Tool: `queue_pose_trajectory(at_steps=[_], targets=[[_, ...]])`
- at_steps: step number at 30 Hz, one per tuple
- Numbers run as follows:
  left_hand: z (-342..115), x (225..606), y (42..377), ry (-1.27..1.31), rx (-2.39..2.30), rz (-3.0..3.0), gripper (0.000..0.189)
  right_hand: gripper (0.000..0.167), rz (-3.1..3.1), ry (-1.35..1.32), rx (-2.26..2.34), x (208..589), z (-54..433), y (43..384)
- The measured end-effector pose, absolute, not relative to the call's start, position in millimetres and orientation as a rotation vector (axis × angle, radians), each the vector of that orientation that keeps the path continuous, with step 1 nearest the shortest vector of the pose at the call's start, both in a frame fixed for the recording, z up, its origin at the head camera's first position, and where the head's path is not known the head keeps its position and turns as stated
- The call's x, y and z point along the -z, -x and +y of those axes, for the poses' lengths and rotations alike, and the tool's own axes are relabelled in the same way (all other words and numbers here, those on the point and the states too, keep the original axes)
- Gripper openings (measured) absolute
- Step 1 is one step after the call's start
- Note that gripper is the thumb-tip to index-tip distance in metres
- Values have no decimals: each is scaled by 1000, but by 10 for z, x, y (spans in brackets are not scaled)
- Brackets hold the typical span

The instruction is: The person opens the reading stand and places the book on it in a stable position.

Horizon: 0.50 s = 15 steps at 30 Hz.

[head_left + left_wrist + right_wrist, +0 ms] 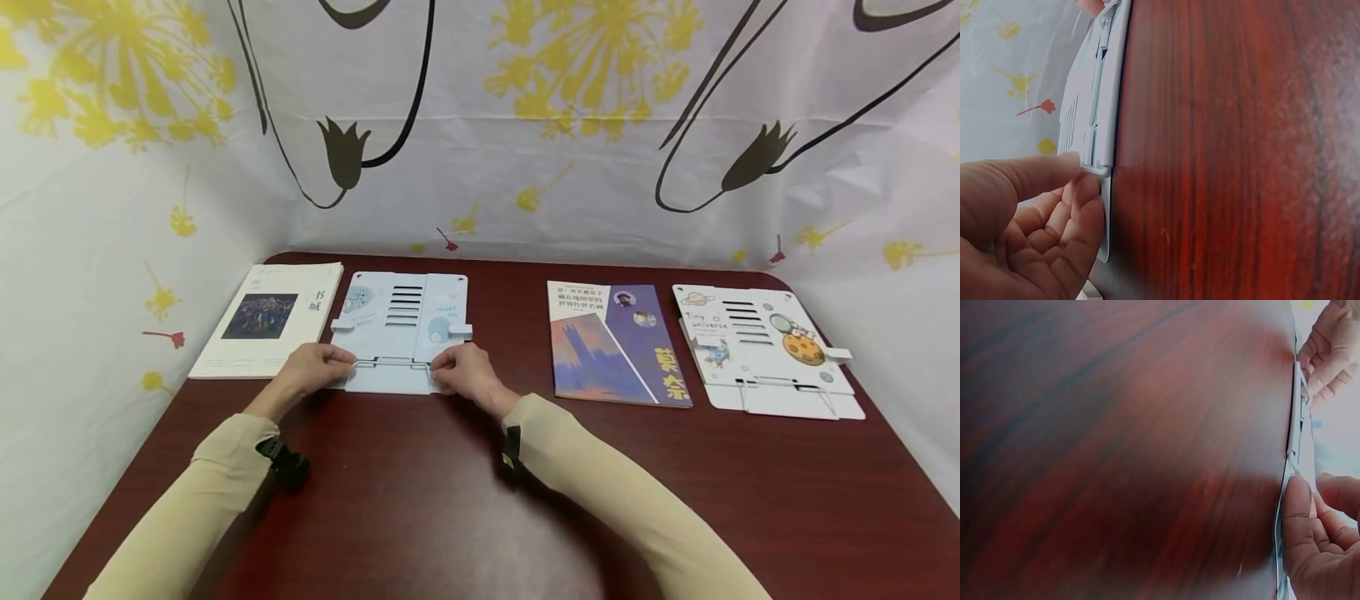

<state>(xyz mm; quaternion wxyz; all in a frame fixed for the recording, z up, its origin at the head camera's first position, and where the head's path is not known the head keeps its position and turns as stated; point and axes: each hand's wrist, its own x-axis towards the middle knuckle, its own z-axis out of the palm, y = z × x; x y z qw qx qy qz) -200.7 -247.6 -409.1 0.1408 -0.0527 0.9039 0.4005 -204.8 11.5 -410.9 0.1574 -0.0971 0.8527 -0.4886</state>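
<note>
A pale blue book stand (pixel 408 329) with slots, side clips and a wire page holder lies flat on the table, left of centre. At its lower left corner my left hand (pixel 321 367) pinches the wire; in the left wrist view, the thumb (pixel 1054 170) and curled fingers meet at the wire's end. My right hand (pixel 471 375) pinches the other end of the wire at the lower right. In the right wrist view, its thumb and forefinger (pixel 1298 503) close near the bent wire, partly covering it.
A white book (pixel 318 321) with a dark picture lies left of the stand. Toward the right lie a purple and orange book (pixel 626 333) and a second, white stand (pixel 765 337) with space drawings. Patterned cloth (pixel 465 125) borders the dark red table (pixel 390 500).
</note>
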Motion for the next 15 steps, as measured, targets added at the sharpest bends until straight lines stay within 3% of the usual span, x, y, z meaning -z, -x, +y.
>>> queue_pose_trajectory(at_steps=[15], targets=[[-2498,4090,1997,87,-1280,2514,34,9,2420,170,1407,4101,33,2036]])
